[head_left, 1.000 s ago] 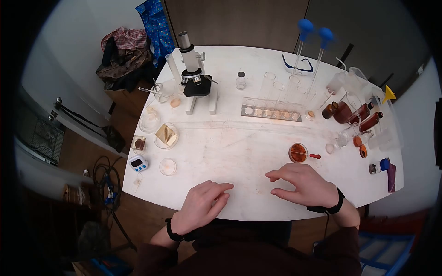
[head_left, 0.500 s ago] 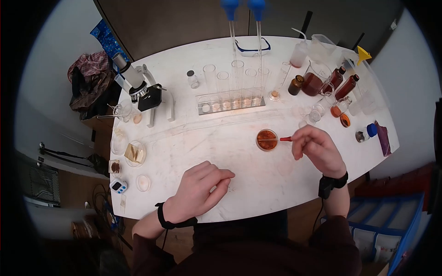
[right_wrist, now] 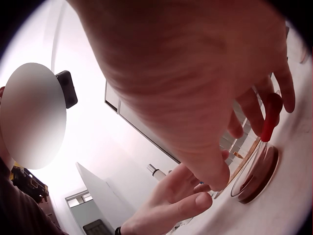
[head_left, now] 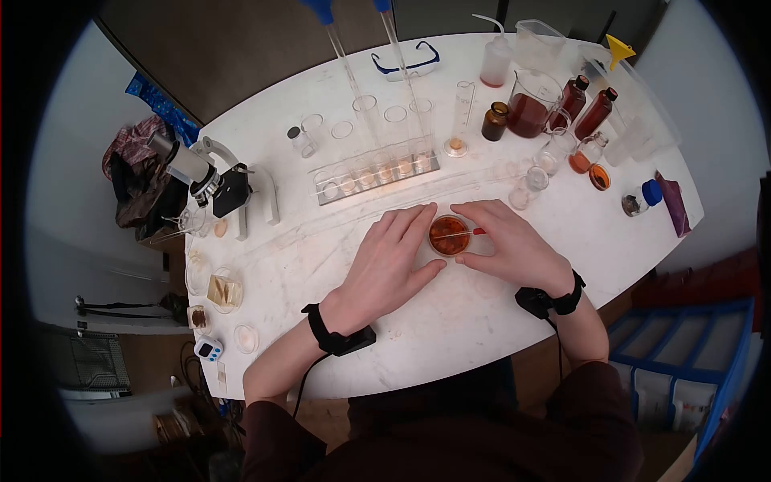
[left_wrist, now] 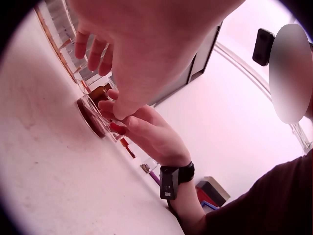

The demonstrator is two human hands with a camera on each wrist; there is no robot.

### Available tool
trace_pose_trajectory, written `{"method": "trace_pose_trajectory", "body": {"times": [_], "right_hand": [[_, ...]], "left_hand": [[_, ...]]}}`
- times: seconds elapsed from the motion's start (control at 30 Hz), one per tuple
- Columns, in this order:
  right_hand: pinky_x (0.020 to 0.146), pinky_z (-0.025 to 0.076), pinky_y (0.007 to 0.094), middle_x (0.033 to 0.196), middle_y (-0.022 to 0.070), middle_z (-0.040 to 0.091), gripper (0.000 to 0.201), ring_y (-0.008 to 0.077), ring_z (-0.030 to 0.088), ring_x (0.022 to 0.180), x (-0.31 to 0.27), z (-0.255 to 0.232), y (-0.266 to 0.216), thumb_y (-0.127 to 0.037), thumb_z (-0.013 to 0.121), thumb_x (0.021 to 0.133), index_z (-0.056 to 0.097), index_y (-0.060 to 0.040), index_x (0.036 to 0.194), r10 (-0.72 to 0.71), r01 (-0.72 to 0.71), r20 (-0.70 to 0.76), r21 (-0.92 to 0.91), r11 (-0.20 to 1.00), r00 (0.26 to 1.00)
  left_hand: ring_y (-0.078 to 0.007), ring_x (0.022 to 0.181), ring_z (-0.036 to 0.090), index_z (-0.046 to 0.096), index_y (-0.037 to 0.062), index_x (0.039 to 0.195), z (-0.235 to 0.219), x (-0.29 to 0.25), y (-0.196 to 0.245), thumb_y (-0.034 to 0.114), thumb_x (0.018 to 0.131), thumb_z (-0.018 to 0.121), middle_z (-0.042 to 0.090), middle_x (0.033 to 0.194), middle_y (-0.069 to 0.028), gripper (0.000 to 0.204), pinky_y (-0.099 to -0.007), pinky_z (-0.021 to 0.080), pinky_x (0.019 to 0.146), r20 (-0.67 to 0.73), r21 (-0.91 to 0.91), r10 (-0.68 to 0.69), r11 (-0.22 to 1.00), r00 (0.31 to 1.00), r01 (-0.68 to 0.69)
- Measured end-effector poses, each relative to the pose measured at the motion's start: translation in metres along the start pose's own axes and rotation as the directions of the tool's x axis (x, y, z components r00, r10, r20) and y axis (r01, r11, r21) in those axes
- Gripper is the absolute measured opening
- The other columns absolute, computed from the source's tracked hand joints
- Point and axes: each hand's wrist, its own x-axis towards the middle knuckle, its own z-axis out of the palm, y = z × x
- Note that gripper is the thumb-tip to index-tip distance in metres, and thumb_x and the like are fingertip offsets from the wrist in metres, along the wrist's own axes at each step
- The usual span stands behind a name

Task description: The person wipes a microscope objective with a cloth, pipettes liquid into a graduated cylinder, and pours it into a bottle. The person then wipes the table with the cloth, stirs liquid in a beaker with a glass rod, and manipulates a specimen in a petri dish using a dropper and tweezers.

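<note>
- The left hand point(head_left: 385, 261) is open, fingers and thumb spread just left of the dish point(head_left: 446, 245).
- The right hand point(head_left: 514, 249) is open on the dish's other side; whether either hand touches it, I cannot tell.
- The dish, holding dark orange contents, sits on the table point(head_left: 418, 337) between both hands.
- The red-ended dropper point(head_left: 479, 231) lies across it.

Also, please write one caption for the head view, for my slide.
Left hand and right hand at either side of a round dish, a red-bulbed dropper resting across it.
</note>
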Motion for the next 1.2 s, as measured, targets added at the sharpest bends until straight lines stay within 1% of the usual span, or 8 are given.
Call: {"method": "trace_pose_trajectory", "body": {"times": [0.17,0.4,0.6,0.67,0.8,1.0,1.07,1.2], "right_hand": [[0.111,0.048,0.0412,0.135,0.0171,0.064,0.077,0.0334,0.056,0.13,0.0,0.002,0.005,-0.024,0.082,0.087,0.051,-0.0025,0.154,0.031,-0.028,0.041,-0.053,0.998,0.999],[0.111,0.047,0.0414,0.134,0.0165,0.064,0.078,0.0337,0.057,0.126,0.003,0.002,0.0,-0.024,0.082,0.087,0.049,0.0006,0.154,0.013,-0.008,0.054,-0.089,0.996,0.998],[0.11,0.048,0.0406,0.133,0.0164,0.065,0.076,0.033,0.056,0.126,0.005,0.001,-0.004,-0.024,0.081,0.089,0.049,0.0003,0.154,0.029,-0.024,0.062,-0.084,0.996,0.998],[0.11,0.048,0.0405,0.134,0.0166,0.064,0.075,0.0329,0.056,0.126,0.005,0.001,-0.002,-0.024,0.081,0.09,0.049,0.0002,0.154,0.023,-0.018,0.064,-0.089,0.996,0.998],[0.11,0.048,0.041,0.134,0.0173,0.064,0.072,0.0333,0.056,0.126,0.003,0.003,0.003,-0.026,0.079,0.093,0.049,0.0,0.154,-0.001,0.005,0.056,-0.073,0.997,0.998],[0.11,0.047,0.0415,0.133,0.018,0.065,0.067,0.0336,0.056,0.128,0.001,0.002,0.004,-0.031,0.075,0.097,0.052,-0.001,0.152,-0.007,0.012,0.063,-0.083,0.996,0.998],[0.11,0.047,0.0415,0.133,0.0181,0.065,0.067,0.0336,0.056,0.127,0.001,0.002,0.004,-0.031,0.074,0.097,0.052,-0.0014,0.152,0.002,0.004,0.064,-0.083,0.997,0.998],[0.111,0.047,0.0417,0.133,0.0183,0.065,0.066,0.0339,0.056,0.128,-0.001,0.003,0.007,-0.032,0.074,0.098,0.052,-0.0021,0.152,0.003,0.001,0.056,-0.071,0.997,0.998]], "left_hand": [[-0.035,0.122,0.059,0.046,-0.0035,0.154,0.014,0.011,-0.002,0.021,0.09,0.08,0.062,0.135,-0.0188,0.077,-0.0439,0.049,0.105,0.109,-0.008,-0.031,0.999,0.994,0.032],[-0.0363,0.115,0.064,0.05,-0.0011,0.152,0.015,0.01,-0.009,0.019,0.093,0.077,0.066,0.129,-0.0182,0.068,-0.0446,0.051,0.103,0.102,-0.051,-0.029,0.998,0.994,0.034],[-0.0333,0.105,0.066,0.059,-0.0003,0.139,-0.017,0.017,-0.015,0.014,0.095,0.075,0.068,0.116,-0.0175,0.049,-0.0428,0.055,0.092,-0.116,-0.046,0.013,0.999,0.993,-0.018],[-0.0259,0.095,0.065,0.062,-0.0002,0.124,-0.034,0.018,-0.017,0.008,0.095,0.074,0.066,0.105,-0.0145,0.033,-0.039,0.054,0.083,-0.342,-0.127,-0.152,0.985,0.927,0.114],[-0.0199,0.093,0.061,0.06,0.0006,0.117,-0.06,0.015,-0.035,0.002,0.094,0.072,0.063,0.103,-0.0116,0.026,-0.0364,0.051,0.081,-0.547,-0.037,-0.122,0.992,0.828,0.122],[-0.0256,0.12,0.059,0.046,0.0038,0.153,-0.07,0.021,-0.051,0.005,0.097,0.069,0.054,0.144,-0.0163,0.061,-0.0406,0.05,0.098,-0.661,0.1,-0.06,0.981,0.748,0.167],[-0.0302,0.133,0.056,0.027,0.007,0.168,-0.067,0.019,-0.057,0.008,0.098,0.068,0.042,0.163,-0.0179,0.081,-0.0445,0.048,0.107,-0.613,0.099,-0.114,0.971,0.782,0.22],[-0.0332,0.139,0.054,0.02,0.0084,0.171,-0.07,0.016,-0.069,0.008,0.099,0.068,0.036,0.169,-0.018,0.086,-0.0476,0.046,0.112,-0.56,0.107,-0.136,0.966,0.817,0.235]]}}
